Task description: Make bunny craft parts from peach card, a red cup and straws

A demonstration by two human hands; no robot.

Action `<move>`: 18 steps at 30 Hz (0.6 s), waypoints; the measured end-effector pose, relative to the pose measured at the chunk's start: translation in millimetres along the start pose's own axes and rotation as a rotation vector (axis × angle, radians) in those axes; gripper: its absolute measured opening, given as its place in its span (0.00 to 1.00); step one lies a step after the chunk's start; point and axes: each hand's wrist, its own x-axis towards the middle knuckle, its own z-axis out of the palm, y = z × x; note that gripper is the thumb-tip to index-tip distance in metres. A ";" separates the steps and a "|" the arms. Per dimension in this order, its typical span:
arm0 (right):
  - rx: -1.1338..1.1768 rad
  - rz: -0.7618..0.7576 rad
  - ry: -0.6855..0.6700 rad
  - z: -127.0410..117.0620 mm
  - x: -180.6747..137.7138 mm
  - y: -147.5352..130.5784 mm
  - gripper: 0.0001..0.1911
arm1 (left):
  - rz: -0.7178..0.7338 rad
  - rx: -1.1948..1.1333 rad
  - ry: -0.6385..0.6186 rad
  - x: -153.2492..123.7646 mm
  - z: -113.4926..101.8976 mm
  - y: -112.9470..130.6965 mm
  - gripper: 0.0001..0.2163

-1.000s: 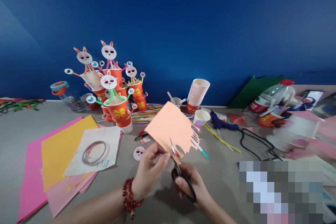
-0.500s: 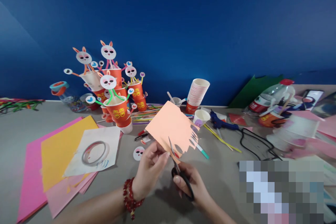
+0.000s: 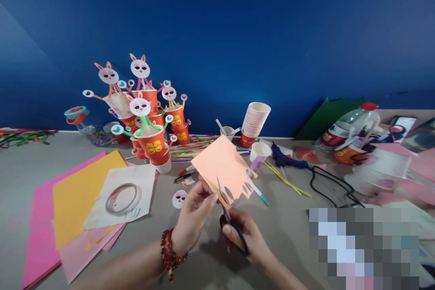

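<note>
My left hand (image 3: 192, 219), with a red bead bracelet on its wrist, pinches the lower edge of a peach paper sheet (image 3: 220, 165) held up above the grey table (image 3: 20, 176). The sheet's right edge is cut into jagged notches. My right hand (image 3: 249, 241) grips black-handled scissors (image 3: 228, 215), fingers through the loops. The blades point up and are parted into the sheet's bottom edge, right beside my left thumb.
Rabbit figures on red paper cups (image 3: 151, 133) stand at the back left. Pink and yellow sheets with a tape roll (image 3: 123, 198) lie left. A stack of cups (image 3: 255, 121), a blue glue gun (image 3: 283, 158) with black cord, a plastic bottle (image 3: 353, 127) and coloured sticks crowd the right.
The peach sheet has tilted and dropped a little. The scissors have shifted slightly left and down along the paper's lower edge. Both hands keep their grips.
</note>
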 end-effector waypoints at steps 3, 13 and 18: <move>0.015 -0.012 -0.040 -1.8 -1.1 0.1 0.32 | -0.032 -0.085 -0.017 0.4 -1.0 -2.2 0.07; 0.205 0.143 -0.085 2.8 -1.9 14.4 0.31 | -0.122 -0.134 0.069 -1.5 1.1 -9.2 0.06; 0.255 0.229 -0.122 3.6 -1.6 13.6 0.32 | -0.149 -0.181 0.159 -1.5 0.3 -6.4 0.07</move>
